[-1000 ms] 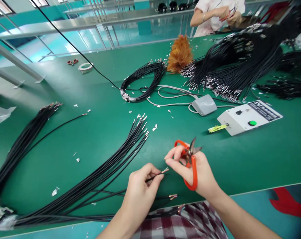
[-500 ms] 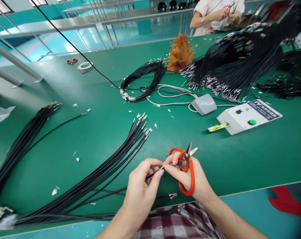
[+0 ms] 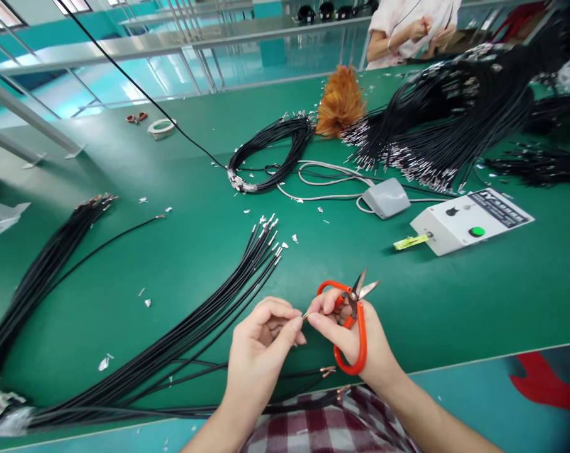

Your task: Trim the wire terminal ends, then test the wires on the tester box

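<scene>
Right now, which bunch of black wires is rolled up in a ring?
The coiled bundle beside the orange feather duster. It loops into a ring, while the other bundles lie stretched out or piled loose.

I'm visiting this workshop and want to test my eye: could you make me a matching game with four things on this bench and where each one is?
Things:
1. scissors
2. foot pedal
3. tape roll
4. control box

Places:
A. far left of the table, near small red snips
B. right of the foot pedal, with a green button
C. looped over the right hand
D. amid white cable, in front of the coiled black wires

Pairs: 1-C, 2-D, 3-A, 4-B
</scene>
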The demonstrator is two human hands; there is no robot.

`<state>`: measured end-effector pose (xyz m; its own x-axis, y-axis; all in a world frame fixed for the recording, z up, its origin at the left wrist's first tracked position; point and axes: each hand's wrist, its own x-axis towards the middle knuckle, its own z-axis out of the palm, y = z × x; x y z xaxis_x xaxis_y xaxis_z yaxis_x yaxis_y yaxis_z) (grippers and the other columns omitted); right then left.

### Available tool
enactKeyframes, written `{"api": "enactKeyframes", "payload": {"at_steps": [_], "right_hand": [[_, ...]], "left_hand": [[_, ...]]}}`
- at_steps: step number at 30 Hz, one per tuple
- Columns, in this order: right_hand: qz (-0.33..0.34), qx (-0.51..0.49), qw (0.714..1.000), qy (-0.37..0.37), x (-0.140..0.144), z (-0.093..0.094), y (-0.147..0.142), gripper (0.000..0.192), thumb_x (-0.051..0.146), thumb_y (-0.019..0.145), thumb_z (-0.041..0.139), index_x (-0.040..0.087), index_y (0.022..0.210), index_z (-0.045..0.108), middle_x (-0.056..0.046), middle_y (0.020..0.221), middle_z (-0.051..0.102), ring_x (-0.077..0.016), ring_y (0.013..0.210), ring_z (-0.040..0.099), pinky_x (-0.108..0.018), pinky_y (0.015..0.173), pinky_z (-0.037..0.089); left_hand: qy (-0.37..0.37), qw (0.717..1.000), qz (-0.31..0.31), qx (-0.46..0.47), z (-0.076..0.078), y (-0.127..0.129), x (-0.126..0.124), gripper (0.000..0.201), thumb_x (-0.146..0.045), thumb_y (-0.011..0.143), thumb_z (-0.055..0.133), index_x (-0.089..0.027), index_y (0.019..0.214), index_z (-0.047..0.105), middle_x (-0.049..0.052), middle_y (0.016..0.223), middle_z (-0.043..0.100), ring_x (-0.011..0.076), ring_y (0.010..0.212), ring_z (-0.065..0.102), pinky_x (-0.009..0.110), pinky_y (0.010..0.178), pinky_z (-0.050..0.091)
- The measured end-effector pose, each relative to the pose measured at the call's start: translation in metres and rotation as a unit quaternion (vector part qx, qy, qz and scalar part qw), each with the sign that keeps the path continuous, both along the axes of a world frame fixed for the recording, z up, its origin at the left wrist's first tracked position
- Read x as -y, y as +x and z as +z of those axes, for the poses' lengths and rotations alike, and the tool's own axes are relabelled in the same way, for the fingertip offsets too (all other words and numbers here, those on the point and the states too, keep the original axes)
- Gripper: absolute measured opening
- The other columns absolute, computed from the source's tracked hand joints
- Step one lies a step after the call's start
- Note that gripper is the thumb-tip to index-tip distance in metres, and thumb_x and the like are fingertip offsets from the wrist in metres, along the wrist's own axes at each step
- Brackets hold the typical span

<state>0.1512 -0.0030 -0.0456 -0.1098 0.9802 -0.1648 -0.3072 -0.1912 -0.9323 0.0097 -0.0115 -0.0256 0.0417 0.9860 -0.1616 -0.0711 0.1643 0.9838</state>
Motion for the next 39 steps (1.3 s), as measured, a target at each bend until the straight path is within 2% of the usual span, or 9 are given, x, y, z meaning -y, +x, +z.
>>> {"api": "enactKeyframes", "payload": {"at_steps": [6, 13, 17, 20, 25, 28, 33, 35, 39], "right_hand": [[-0.007, -0.009, 1.000, -0.024, -0.001, 0.001, -0.002, 0.028, 0.027, 0.069, 0.074, 0.020, 0.068, 0.046, 0.002, 0.070, 0.061, -0.0122, 0.065, 0.058, -0.026, 0.065, 0.047], [-0.005, -0.031, 0.998, -0.046, 0.000, 0.003, 0.000, 0.031, 0.029, 0.067, 0.076, 0.021, 0.067, 0.046, 0.002, 0.069, 0.060, -0.0129, 0.066, 0.056, -0.026, 0.066, 0.047], [-0.008, -0.030, 0.998, -0.058, 0.000, 0.003, -0.002, 0.032, 0.029, 0.066, 0.076, 0.020, 0.066, 0.045, 0.002, 0.069, 0.059, -0.0123, 0.065, 0.055, -0.026, 0.066, 0.046], [-0.013, -0.027, 0.998, -0.054, -0.002, 0.002, -0.004, 0.033, 0.030, 0.067, 0.076, 0.020, 0.067, 0.045, 0.003, 0.069, 0.059, -0.0119, 0.065, 0.055, -0.026, 0.066, 0.045], [-0.009, 0.045, 0.999, 0.009, -0.001, 0.008, 0.005, 0.031, 0.047, 0.077, 0.066, 0.020, 0.070, 0.051, 0.001, 0.067, 0.055, -0.0129, 0.064, 0.053, -0.025, 0.065, 0.045], [0.079, 0.083, 0.993, 0.006, 0.008, 0.014, 0.017, 0.048, 0.062, 0.084, 0.046, 0.018, 0.067, 0.056, -0.001, 0.061, 0.055, -0.0126, 0.058, 0.054, -0.025, 0.059, 0.044], [0.324, 0.044, 0.932, -0.159, 0.030, 0.016, 0.022, 0.062, 0.073, 0.080, 0.036, 0.016, 0.058, 0.053, 0.001, 0.047, 0.051, -0.0087, 0.038, 0.050, -0.018, 0.039, 0.032], [0.360, 0.040, 0.914, -0.183, 0.033, 0.015, 0.019, 0.065, 0.075, 0.078, 0.035, 0.016, 0.056, 0.051, 0.002, 0.045, 0.050, -0.0072, 0.035, 0.047, -0.017, 0.037, 0.030], [0.372, 0.051, 0.908, -0.188, 0.031, 0.016, 0.015, 0.068, 0.076, 0.079, 0.031, 0.016, 0.053, 0.050, 0.003, 0.042, 0.046, -0.0057, 0.032, 0.043, -0.016, 0.036, 0.029]], "left_hand": [[-0.037, 0.999, -0.013, -0.006, 0.000, -0.002, 0.000, 0.008, -0.025, 0.086, 0.057, -0.017, 0.085, 0.058, -0.001, 0.071, 0.057, 0.0113, 0.059, 0.056, 0.023, 0.055, 0.045], [0.089, 0.989, -0.005, -0.116, -0.003, 0.001, 0.001, 0.006, -0.018, 0.081, 0.062, -0.018, 0.076, 0.066, 0.002, 0.077, 0.057, 0.0143, 0.067, 0.057, 0.024, 0.058, 0.047], [0.047, 0.995, -0.001, -0.086, -0.003, 0.002, 0.002, 0.005, -0.017, 0.083, 0.059, -0.018, 0.078, 0.060, 0.000, 0.076, 0.055, 0.0110, 0.058, 0.055, 0.023, 0.052, 0.046], [0.039, 0.994, 0.006, -0.105, -0.001, 0.002, 0.003, 0.005, -0.018, 0.084, 0.057, -0.018, 0.079, 0.058, 0.000, 0.079, 0.055, 0.0116, 0.063, 0.055, 0.023, 0.056, 0.045], [0.025, 0.992, 0.042, -0.117, -0.001, 0.002, 0.004, 0.006, -0.020, 0.085, 0.056, -0.019, 0.078, 0.056, -0.002, 0.073, 0.053, 0.0111, 0.061, 0.051, 0.021, 0.054, 0.042], [0.007, 0.993, 0.049, -0.107, -0.003, 0.002, 0.005, 0.006, -0.022, 0.085, 0.055, -0.019, 0.080, 0.056, -0.003, 0.065, 0.053, 0.0109, 0.058, 0.050, 0.021, 0.053, 0.041], [0.005, 0.993, 0.059, -0.100, -0.004, 0.001, 0.005, 0.005, -0.022, 0.085, 0.056, -0.018, 0.081, 0.056, -0.003, 0.064, 0.054, 0.0112, 0.058, 0.051, 0.022, 0.055, 0.042], [0.003, 0.994, 0.059, -0.093, -0.004, 0.002, 0.005, 0.005, -0.022, 0.085, 0.055, -0.019, 0.082, 0.056, -0.003, 0.063, 0.054, 0.0114, 0.059, 0.051, 0.022, 0.056, 0.043], [0.001, 0.995, 0.051, -0.086, -0.004, 0.002, 0.006, 0.005, -0.022, 0.087, 0.054, -0.019, 0.082, 0.055, -0.004, 0.064, 0.053, 0.0113, 0.060, 0.052, 0.022, 0.058, 0.043]]}}
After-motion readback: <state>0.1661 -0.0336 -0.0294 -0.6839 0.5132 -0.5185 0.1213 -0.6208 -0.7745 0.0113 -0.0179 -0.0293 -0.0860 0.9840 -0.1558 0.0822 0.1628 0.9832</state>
